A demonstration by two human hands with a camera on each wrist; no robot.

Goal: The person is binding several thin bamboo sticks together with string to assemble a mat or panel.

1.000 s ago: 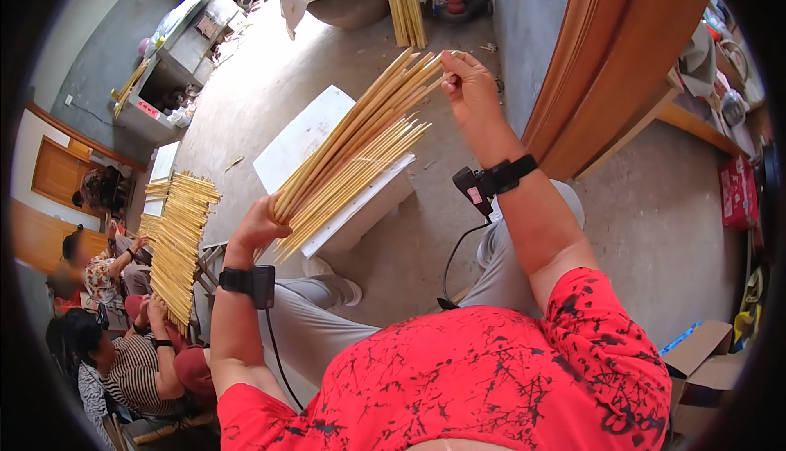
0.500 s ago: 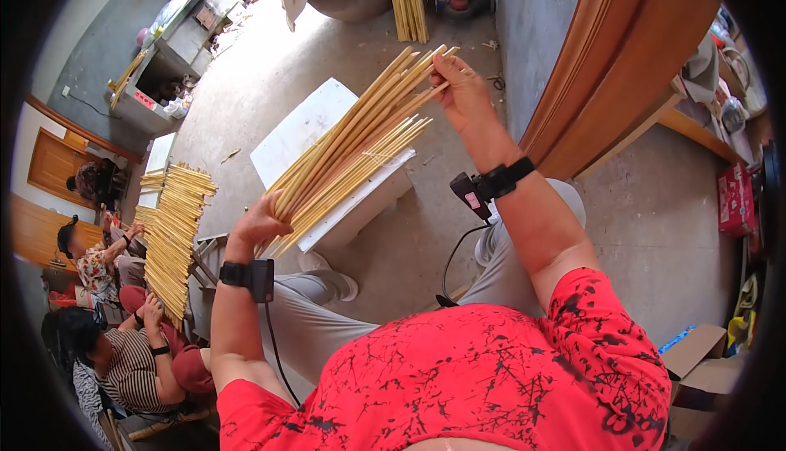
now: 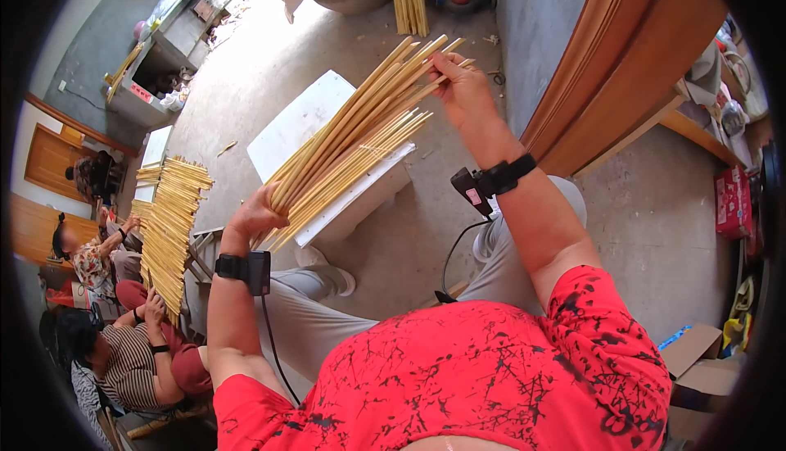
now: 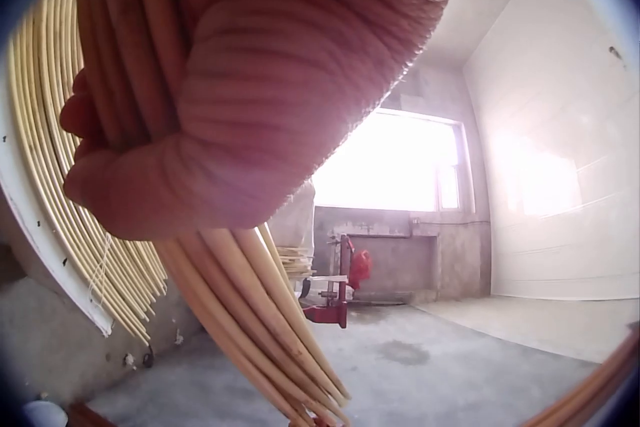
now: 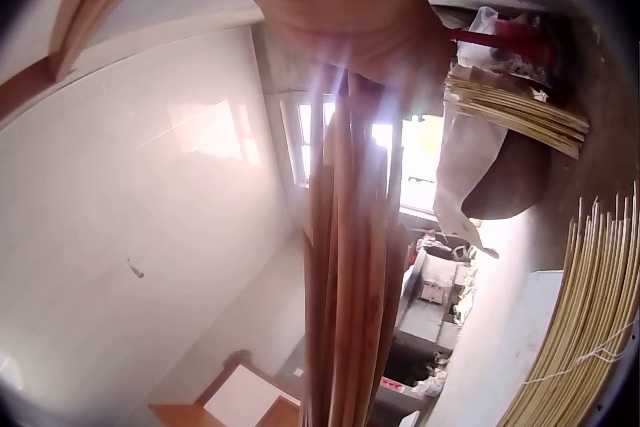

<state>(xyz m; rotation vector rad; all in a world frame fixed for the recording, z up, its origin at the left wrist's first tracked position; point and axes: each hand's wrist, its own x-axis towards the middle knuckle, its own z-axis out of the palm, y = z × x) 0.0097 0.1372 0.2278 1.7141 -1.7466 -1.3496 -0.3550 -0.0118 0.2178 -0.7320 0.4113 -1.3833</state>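
Straw-yellow, long slender sticks (image 3: 348,127) form a loose bundle that we see in the head view, slanting from left of centre to the upper middle of the frame. At its lower end our left hand (image 3: 255,212) has its fingers curled round the sticks; at the upper end our right hand (image 3: 464,90) pinches stick ends between thumb and fingers. Below the bundle, a flat row of thin yellow sticks (image 3: 368,166) lies along the right side of a white rectangular table (image 3: 282,127). At the left of the frame we have a broad heap of yellow sticks (image 3: 173,226), with a person in a striped top (image 3: 135,365) seated beside it. Our red short-sleeved shirt with black markings (image 3: 458,369) fills the bottom.

In the left wrist view, our left hand covers the upper middle, its grip closed about the bundle, which emerges below and runs to the bottom centre. We see the row at the left edge and a bright window (image 4: 385,162) right of centre.

In the right wrist view, our right hand is at the top and the bundle runs down the centre; we cannot tell the fingertips there. At lower right, a thin pale string (image 5: 602,353) crosses the row.
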